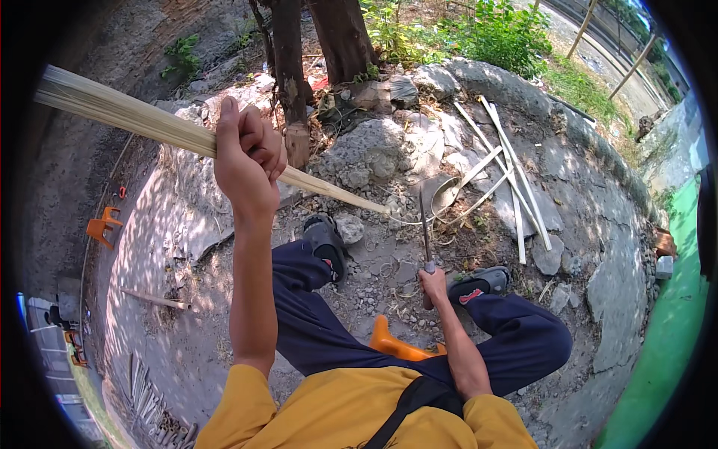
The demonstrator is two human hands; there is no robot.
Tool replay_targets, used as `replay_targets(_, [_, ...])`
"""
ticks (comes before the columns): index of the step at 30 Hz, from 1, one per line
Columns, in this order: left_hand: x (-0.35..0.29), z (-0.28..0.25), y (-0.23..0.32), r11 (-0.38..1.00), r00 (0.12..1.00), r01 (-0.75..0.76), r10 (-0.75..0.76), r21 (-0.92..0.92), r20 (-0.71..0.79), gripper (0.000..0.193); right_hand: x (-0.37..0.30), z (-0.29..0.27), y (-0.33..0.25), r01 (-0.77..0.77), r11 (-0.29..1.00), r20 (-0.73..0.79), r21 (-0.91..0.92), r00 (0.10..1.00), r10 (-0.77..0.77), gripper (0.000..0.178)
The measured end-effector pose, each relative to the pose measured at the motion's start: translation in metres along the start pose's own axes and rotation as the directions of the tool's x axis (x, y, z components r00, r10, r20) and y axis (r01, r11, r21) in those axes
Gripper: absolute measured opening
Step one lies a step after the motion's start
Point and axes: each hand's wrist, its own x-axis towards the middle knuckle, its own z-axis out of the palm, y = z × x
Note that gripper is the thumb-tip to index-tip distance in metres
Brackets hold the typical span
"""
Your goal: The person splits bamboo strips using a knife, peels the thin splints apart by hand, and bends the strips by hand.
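Ground ahead littered — rocks (378, 146), bamboo slats (512, 179) — tree trunk (288, 60) beyond.

A seated person raises the left arm high, elbow nearly straight, the left hand (247, 157) clenched in a tight fist with fingers (262, 138) curled over and thumb side turned upward. The right arm reaches forward and down between the spread knees, forearm bare, the right hand (434, 286) closed in a fist, knuckles facing the ground, wrist held straight
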Motion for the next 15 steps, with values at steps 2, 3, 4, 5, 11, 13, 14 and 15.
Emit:
replay_targets(2, [-0.004, -0.008, 0.013, 1.000, 1.000, 0.010, -0.010, 0.023, -0.018, 0.058, -0.002, 0.003, 0.006, -0.016, 0.997, 0.029, -0.071, 0.999, 0.018, 0.022])
replay_targets(3, [-0.006, -0.011, 0.014, 1.000, 1.000, -0.004, 0.004, 0.021, -0.008, 0.058, -0.003, 0.005, 0.007, -0.024, 0.995, 0.043, -0.096, 0.999, 0.028, 0.023])
replay_targets(4, [-0.006, -0.014, 0.011, 0.998, 0.997, -0.061, 0.061, -0.015, 0.052, 0.058, -0.005, 0.005, 0.008, -0.068, 0.990, 0.042, -0.123, 0.996, 0.073, 0.025])
replay_targets(5, [-0.008, -0.015, 0.003, 0.997, 0.996, -0.072, 0.073, -0.023, 0.054, 0.059, -0.005, 0.008, 0.007, -0.071, 0.978, 0.025, -0.195, 0.997, 0.078, 0.027])
replay_targets(11, [-0.003, -0.002, -0.078, 0.992, 0.985, 0.124, -0.122, 0.008, -0.124, 0.056, -0.012, 0.009, 0.004, 0.101, 0.920, 0.016, -0.378, 0.995, -0.102, 0.029])
replay_targets(13, [-0.002, -0.003, -0.075, 0.996, 0.993, 0.083, -0.086, -0.037, -0.084, 0.055, -0.011, 0.008, 0.006, 0.080, 0.916, 0.004, -0.393, 0.996, -0.085, 0.027])
replay_targets(14, [-0.002, -0.005, -0.068, 0.993, 0.993, 0.082, -0.089, -0.081, -0.079, 0.055, -0.009, 0.007, 0.007, 0.122, 0.926, 0.004, -0.357, 0.992, -0.129, 0.027])
replay_targets(15, [-0.003, -0.005, -0.059, 0.996, 1.000, -0.016, 0.018, -0.090, 0.025, 0.056, -0.008, 0.007, 0.009, 0.122, 0.934, 0.003, -0.335, 0.992, -0.129, 0.027])
